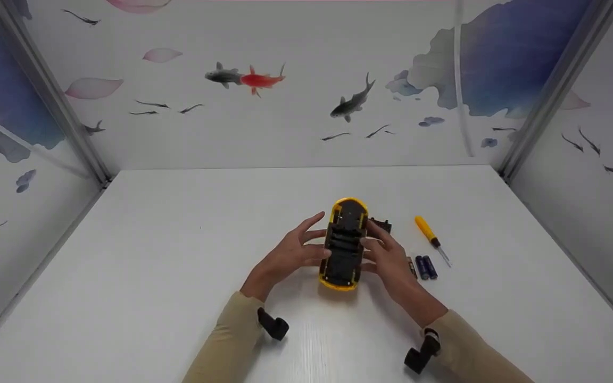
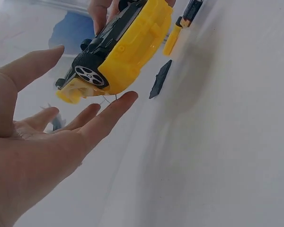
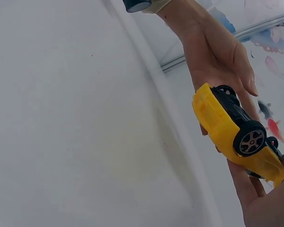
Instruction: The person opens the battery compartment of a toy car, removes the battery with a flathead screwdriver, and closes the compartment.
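A yellow toy car (image 1: pixel 344 244) is held up over the table, its black underside turned toward the head camera. Slots run across the middle of that underside. My right hand (image 1: pixel 389 255) grips the car from the right, thumb on the underside's edge. From the other side my left hand (image 1: pixel 290 250) comes close, its fingers spread and loosely extended. In the left wrist view the left fingertips (image 2: pixel 128 97) are right by the car's yellow body and one wheel (image 2: pixel 90 75). The right wrist view shows the left palm (image 3: pixel 210 61) facing the car.
On the white table (image 1: pixel 152 266), a small black plastic piece (image 1: pixel 381 225) lies partly behind the right hand. Several batteries (image 1: pixel 426 267) lie right of that hand. Farther right rests a screwdriver (image 1: pixel 427 229) with a yellow handle. Printed panels (image 1: pixel 306 133) enclose the back and sides.
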`<state>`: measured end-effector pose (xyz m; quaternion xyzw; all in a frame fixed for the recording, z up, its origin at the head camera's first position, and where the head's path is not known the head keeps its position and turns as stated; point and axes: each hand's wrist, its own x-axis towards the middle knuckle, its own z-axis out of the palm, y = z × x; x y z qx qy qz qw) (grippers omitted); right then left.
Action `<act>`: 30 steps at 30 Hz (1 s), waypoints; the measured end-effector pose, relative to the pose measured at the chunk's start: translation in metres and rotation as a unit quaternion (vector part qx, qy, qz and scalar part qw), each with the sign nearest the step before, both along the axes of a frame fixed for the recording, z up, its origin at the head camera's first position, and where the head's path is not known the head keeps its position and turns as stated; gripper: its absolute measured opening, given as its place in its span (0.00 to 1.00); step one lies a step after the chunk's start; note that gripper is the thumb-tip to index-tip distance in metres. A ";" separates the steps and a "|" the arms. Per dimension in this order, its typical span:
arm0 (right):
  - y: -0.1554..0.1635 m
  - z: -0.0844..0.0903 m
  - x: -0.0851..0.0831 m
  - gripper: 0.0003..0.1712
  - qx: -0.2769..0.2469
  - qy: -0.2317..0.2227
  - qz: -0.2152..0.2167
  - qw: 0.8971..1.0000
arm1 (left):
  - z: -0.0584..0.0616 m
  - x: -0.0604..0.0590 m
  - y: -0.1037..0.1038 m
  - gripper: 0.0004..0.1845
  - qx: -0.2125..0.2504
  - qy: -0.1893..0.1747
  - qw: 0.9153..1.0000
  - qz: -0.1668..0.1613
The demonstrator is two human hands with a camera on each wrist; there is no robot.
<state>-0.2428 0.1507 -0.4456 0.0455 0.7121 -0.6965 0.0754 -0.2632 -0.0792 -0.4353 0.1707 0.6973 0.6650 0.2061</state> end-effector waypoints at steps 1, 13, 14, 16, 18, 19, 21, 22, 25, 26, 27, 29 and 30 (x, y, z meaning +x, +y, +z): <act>0.000 -0.001 0.000 0.32 0.004 -0.001 0.003 1.000 | 0.000 0.000 0.000 0.48 0.000 -0.001 1.000 0.000; 0.002 -0.001 0.002 0.30 0.023 -0.013 0.016 1.000 | -0.001 0.001 0.001 0.50 0.019 -0.005 1.000 -0.011; 0.002 -0.001 0.002 0.30 0.022 -0.013 0.017 1.000 | -0.001 0.000 0.000 0.50 0.020 -0.005 1.000 -0.011; 0.001 0.000 0.002 0.30 0.022 -0.013 0.018 1.000 | -0.001 0.000 0.000 0.50 0.023 -0.005 1.000 -0.010; 0.001 -0.001 0.002 0.30 0.021 -0.014 0.016 1.000 | -0.002 -0.001 0.000 0.50 0.022 -0.006 1.000 -0.010; 0.001 -0.001 0.002 0.30 0.021 -0.016 0.014 1.000 | -0.002 -0.001 0.000 0.51 0.022 -0.006 1.000 -0.010; 0.001 -0.002 0.002 0.30 0.019 -0.018 0.012 1.000 | -0.003 0.000 -0.001 0.52 0.019 -0.008 1.000 -0.009; 0.001 -0.003 0.001 0.30 0.016 -0.018 0.012 1.000 | -0.003 0.000 -0.001 0.52 0.017 -0.009 1.000 -0.008; 0.000 -0.004 0.002 0.29 0.011 -0.017 0.011 1.000 | -0.003 0.001 0.000 0.55 0.011 -0.015 1.000 -0.007; 0.000 -0.004 0.002 0.29 0.010 -0.015 0.012 1.000 | -0.003 0.001 0.000 0.56 0.009 -0.018 1.000 -0.007; 0.000 -0.005 0.002 0.28 0.008 -0.015 0.011 1.000 | -0.004 0.001 0.000 0.57 0.007 -0.020 1.000 -0.007; 0.000 -0.005 0.001 0.28 0.012 -0.016 0.010 1.000 | -0.004 0.001 0.000 0.58 0.002 -0.022 1.000 -0.008; 0.001 -0.006 0.001 0.28 0.013 -0.017 0.009 1.000 | -0.004 0.001 0.000 0.58 0.000 -0.022 1.000 -0.008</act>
